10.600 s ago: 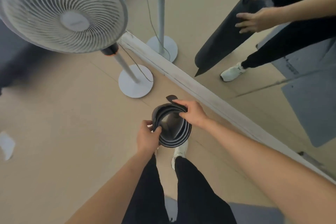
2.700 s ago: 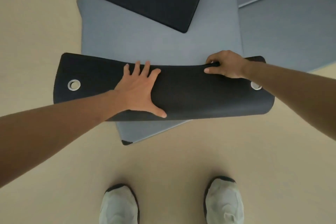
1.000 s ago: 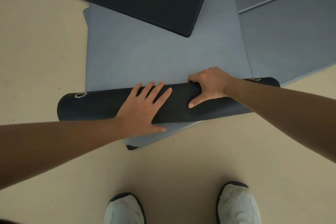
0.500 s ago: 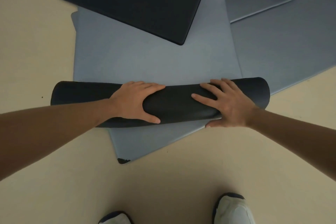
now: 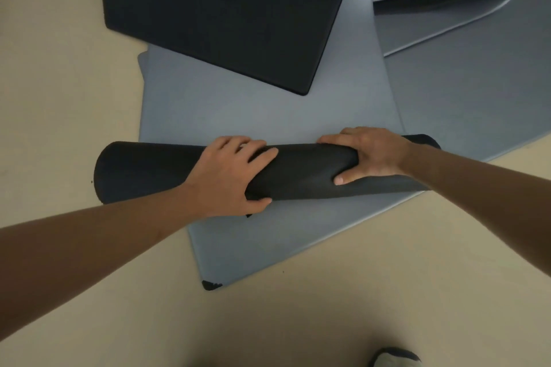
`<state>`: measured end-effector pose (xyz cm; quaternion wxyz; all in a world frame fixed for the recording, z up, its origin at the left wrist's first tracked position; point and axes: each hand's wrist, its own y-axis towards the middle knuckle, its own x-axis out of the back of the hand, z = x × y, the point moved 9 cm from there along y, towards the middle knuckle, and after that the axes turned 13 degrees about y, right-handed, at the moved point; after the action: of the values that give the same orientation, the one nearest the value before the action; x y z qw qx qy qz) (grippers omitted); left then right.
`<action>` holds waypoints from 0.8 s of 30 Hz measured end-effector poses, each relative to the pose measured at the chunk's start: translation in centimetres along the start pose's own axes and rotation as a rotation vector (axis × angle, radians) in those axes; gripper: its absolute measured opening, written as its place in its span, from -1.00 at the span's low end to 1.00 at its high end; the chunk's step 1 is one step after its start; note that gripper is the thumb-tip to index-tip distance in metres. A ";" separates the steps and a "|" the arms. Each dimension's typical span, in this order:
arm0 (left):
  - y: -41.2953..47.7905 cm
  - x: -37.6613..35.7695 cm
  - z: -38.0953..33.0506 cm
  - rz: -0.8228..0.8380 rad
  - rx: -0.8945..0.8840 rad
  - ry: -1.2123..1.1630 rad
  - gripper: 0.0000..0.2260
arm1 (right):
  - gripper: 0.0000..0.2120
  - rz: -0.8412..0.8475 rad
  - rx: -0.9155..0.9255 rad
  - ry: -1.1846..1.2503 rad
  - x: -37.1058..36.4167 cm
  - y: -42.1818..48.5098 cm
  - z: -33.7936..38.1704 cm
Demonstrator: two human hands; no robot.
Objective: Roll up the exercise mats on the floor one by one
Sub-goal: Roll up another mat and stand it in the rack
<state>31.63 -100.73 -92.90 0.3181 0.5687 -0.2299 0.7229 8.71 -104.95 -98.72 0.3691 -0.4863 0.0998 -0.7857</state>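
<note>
Gripping the rolled black mat (image 5: 301, 171), the left hand (image 5: 229, 176) and right hand (image 5: 366, 155) curl over its top side by side. It lies on a grey mat (image 5: 268, 116) spread on the floor (image 5: 357, 292) beneath both palms.

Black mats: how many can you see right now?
2. One rolled black mat under the left hand and right hand; one flat black mat at top. The dark stack at top right is unclear.
</note>
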 end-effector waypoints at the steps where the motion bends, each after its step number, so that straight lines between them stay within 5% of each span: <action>1: -0.1 -0.8 0.0 0.069 0.012 0.039 -0.11 | -0.24 0.006 -0.013 0.032 0.4 0.4 -0.3; 4: 0.2 -3.1 1.1 0.262 0.056 0.104 0.14 | -0.28 0.023 -0.028 0.033 1.2 1.3 -0.6; 7: 1.5 -3.5 2.1 0.330 0.064 0.040 0.16 | -0.13 -0.024 -0.095 -0.131 2.2 1.5 -1.3; 13: 3.6 -3.5 4.9 0.423 0.054 -0.140 0.02 | -0.12 -0.495 0.250 -0.251 2.7 -2.9 3.4; 19: 5.3 -3.6 6.5 0.535 0.060 -0.268 -0.06 | 0.22 -0.357 0.129 -0.592 1.0 -1.6 3.8; 24: 5.3 -3.0 7.1 0.539 0.087 -0.304 -0.13 | 0.17 -0.362 0.150 -0.553 2.5 -1.8 4.9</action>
<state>33.11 -109.93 -93.91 0.0524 0.6019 -0.3864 0.6969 11.29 -104.42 -93.62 0.2714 -0.6623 -0.1504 -0.6820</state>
